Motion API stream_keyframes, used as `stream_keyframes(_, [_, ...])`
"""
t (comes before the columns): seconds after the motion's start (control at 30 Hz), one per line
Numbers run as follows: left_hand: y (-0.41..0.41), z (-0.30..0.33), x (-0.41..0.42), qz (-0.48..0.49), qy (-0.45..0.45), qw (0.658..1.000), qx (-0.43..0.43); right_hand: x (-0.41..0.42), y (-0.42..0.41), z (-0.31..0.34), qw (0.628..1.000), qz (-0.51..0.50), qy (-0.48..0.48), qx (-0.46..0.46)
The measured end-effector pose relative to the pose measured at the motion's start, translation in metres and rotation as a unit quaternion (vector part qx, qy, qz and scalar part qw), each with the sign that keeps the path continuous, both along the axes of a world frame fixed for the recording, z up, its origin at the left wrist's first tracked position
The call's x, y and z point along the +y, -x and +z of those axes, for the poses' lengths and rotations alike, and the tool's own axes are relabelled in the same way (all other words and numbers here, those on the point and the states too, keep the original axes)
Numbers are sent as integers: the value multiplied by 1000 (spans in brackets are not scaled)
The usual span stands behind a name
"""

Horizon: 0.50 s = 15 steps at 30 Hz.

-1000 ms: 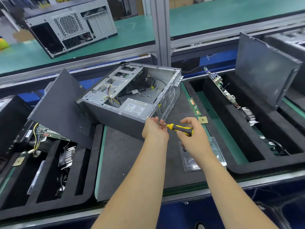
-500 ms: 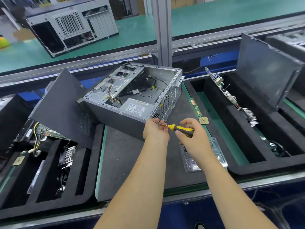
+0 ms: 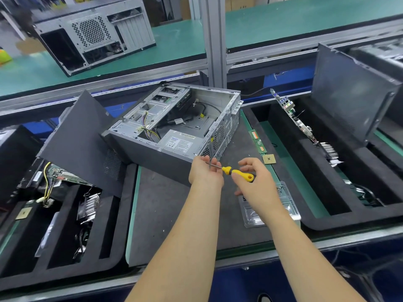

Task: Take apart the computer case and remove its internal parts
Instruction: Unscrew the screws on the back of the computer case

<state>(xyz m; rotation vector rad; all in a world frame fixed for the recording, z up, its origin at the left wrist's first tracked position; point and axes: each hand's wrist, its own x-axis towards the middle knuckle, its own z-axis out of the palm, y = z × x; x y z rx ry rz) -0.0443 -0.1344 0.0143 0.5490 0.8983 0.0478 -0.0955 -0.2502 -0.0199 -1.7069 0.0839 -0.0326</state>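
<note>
Your right hand pinches the screwdriver handle while your left hand curls at its shaft, steadying the tip toward the opened computer case lying on the table.

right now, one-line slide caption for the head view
Right hand holds a yellow screwdriver at the open computer case's corner, left hand guiding its shaft.

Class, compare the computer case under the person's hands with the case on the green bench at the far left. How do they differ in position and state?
The near case sits on the dark mat with its open side up, showing cables and a power supply; the far case rests tilted on the green bench, showing its rear panel. A left hand touches the near case; nobody touches the far case. Both are grey metal.
</note>
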Motion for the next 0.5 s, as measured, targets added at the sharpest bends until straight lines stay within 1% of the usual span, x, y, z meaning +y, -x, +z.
stream_keyframes(0.03, [0,0,0,0,2,1000,-1,1,-1,2,999,-1,-12,35])
stream_keyframes(0.1, [0,0,0,2,5,1000,2,1,-3,-1,997,16,25,71])
stream_keyframes(0.17, [0,0,0,4,6,1000,4,0,-3,-4,996,21,77,40])
stream_keyframes(0.23, [1,0,0,5,6,1000,3,0,-2,-3,996,-4,89,-17])
stream_keyframes(0.33, [1,0,-1,4,0,1000,0,1,0,-1,998,-16,45,-49])
stream_keyframes(0.43, [0,-1,-1,6,1,1000,3,0,-1,0,1000,-8,9,-14])
stream_keyframes(0.5, [0,-1,-1,5,0,1000,-1,-1,-3,0,999,-6,-13,29])
